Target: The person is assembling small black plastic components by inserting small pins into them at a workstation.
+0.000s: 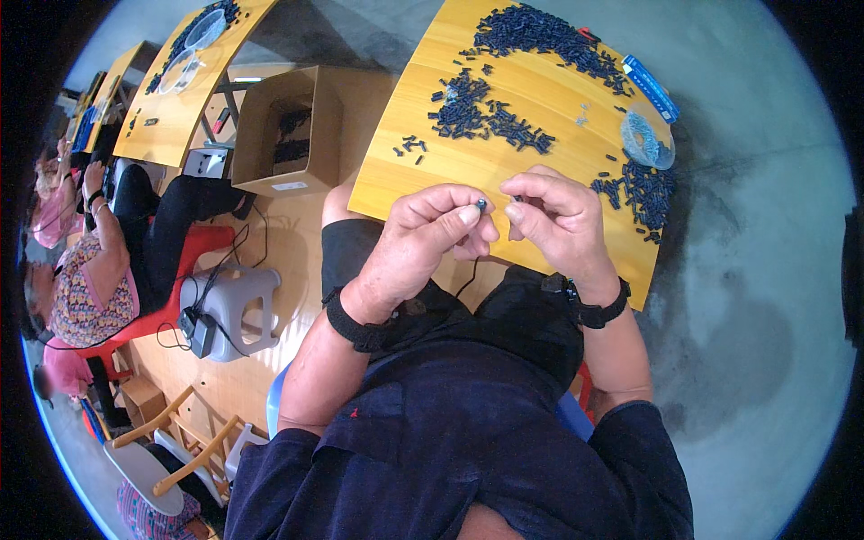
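A: Both hands are up together over the near edge of the light wooden board table (504, 171). The left hand (423, 238) has thumb and forefinger pinched shut on a tiny round dark bead-like part (481, 204), right at the fingertips.

B: And the right hand (558, 220)?

A: Fingers curled in, tips closed on a small dark piece (517, 197) that barely shows above the thumb. The two pieces sit just beside each other, between the hands, not clearly touching.

B: What's spread on the board?

A: Heaps of small black plastic stick-shaped parts (490, 112), one long arc along the far edge, a loose cluster mid-board, another scatter by the right edge. A clear round plastic tub of bluish bits (646, 137) stands at the right, a flat blue packet (650, 87) just beyond it.

B: Wrists?

A: Black bands on both. Off to the left, an open brown cardboard box (288, 130), a grey plastic stool (229, 310), and another person seated on a red chair (193, 252).
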A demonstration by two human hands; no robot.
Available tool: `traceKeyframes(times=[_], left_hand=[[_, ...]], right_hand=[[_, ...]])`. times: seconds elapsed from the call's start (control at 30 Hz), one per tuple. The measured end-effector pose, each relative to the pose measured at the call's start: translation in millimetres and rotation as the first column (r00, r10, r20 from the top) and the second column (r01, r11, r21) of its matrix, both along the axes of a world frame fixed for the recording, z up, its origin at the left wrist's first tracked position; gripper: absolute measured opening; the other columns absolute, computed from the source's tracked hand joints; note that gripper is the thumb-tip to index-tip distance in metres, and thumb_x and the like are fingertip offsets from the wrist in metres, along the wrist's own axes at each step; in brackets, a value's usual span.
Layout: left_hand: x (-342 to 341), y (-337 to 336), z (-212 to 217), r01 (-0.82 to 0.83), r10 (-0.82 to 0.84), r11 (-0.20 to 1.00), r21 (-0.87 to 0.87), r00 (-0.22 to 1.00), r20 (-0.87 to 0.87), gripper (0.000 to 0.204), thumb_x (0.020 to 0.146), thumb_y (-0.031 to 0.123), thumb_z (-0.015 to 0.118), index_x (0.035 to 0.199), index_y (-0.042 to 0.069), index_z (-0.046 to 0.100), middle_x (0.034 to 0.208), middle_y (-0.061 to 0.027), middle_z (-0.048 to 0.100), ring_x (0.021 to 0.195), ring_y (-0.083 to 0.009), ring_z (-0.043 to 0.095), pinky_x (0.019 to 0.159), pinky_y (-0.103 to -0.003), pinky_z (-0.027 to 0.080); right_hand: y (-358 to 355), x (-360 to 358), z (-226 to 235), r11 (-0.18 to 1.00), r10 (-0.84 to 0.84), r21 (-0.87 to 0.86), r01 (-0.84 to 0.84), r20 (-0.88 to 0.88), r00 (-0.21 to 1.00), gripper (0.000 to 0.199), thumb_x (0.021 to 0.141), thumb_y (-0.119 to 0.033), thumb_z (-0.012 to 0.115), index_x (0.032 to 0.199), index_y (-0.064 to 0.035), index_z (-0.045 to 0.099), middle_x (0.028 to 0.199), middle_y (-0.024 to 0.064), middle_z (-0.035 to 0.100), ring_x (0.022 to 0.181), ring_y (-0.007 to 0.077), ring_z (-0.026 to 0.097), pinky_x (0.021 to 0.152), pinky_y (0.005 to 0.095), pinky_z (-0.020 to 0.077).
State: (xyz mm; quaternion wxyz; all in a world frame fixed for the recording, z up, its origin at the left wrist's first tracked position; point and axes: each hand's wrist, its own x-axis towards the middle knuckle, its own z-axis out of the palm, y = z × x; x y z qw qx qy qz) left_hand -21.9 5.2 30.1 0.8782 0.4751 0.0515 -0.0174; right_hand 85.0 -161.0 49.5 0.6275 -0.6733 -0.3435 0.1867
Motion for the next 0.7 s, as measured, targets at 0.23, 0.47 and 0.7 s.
traceKeyframes(times=[0.23,0.47,0.7], left_hand=[[-3,-1,-2,0.056,-0.056,0.998,0.031,0.998,-0.02,0.02,0.095,0.016,0.049,0.099,0.002,0.062,0.082,-0.0025,0.064,0.072,-0.007,0.058,0.066,-0.021,0.046],[-6,-1,2,0.101,-0.105,0.991,-0.084,0.993,-0.048,0.019,0.095,0.017,0.049,0.093,0.003,0.062,0.078,-0.0014,0.063,0.069,-0.0066,0.056,0.065,-0.02,0.045],[-7,2,3,0.135,-0.149,0.977,-0.166,0.986,-0.074,0.019,0.095,0.016,0.05,0.098,0.001,0.061,0.076,-0.0032,0.062,0.067,-0.0099,0.056,0.065,-0.022,0.047]], right_hand=[[7,-1,16,0.988,0.153,-0.017,-0.152,0.189,0.97,0.016,0.077,-0.003,0.067,0.092,0.0011,0.064,0.073,0.0056,0.057,0.064,0.0116,0.056,0.055,0.0246,0.044],[9,1,23,0.972,0.23,-0.054,-0.227,0.397,0.888,0.016,0.075,-0.002,0.068,0.091,-0.0004,0.064,0.073,0.0081,0.058,0.063,0.018,0.058,0.056,0.0284,0.0458],[7,-2,23,0.971,0.239,-0.133,-0.199,0.472,0.849,0.014,0.076,-0.002,0.068,0.09,-0.0026,0.064,0.074,0.009,0.06,0.065,0.0215,0.059,0.056,0.0309,0.0467]])
